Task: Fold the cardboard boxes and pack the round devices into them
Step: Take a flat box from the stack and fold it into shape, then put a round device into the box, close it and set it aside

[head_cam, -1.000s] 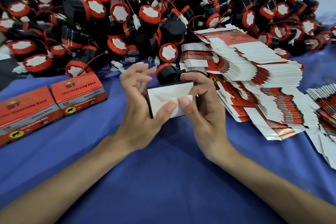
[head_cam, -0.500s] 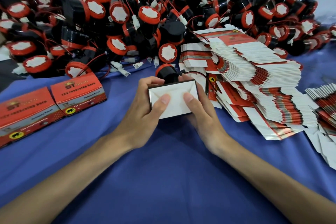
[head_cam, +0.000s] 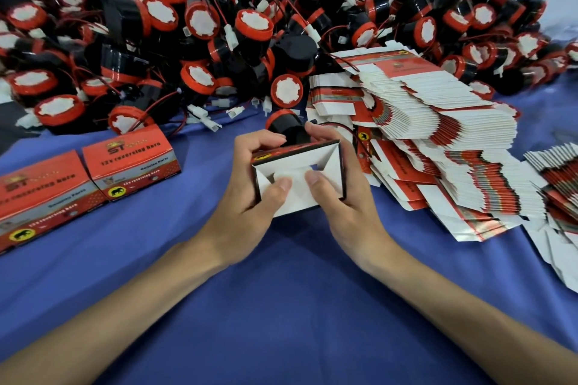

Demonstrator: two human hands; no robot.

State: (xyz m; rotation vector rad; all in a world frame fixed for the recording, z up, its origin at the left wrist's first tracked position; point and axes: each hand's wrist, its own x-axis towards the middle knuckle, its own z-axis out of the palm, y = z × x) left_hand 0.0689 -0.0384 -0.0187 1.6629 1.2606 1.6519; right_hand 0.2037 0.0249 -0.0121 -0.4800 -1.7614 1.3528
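A packing bench in a small workshop: a blue cloth (head_cam: 281,306) heaped with round devices (head_cam: 250,25), stacked flat boxes (head_cam: 438,122) (still unfolded) and finished boxes (head_cam: 128,162).

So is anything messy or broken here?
Nothing looks broken. The stack of flat boxes on the right lies slumped sideways, fanned out, and the round devices lie in a loose, jumbled heap behind. The two finished boxes on the left sit neatly side by side.

one view only, worn on the head, wide-angle. it looks forward and down across the blue cloth (head_cam: 281,306). left hand (head_cam: 247,206), right hand (head_cam: 350,197) and cardboard box (head_cam: 300,164) sit close, mid-frame; the heap of round devices (head_cam: 219,25) fills the far top edge.
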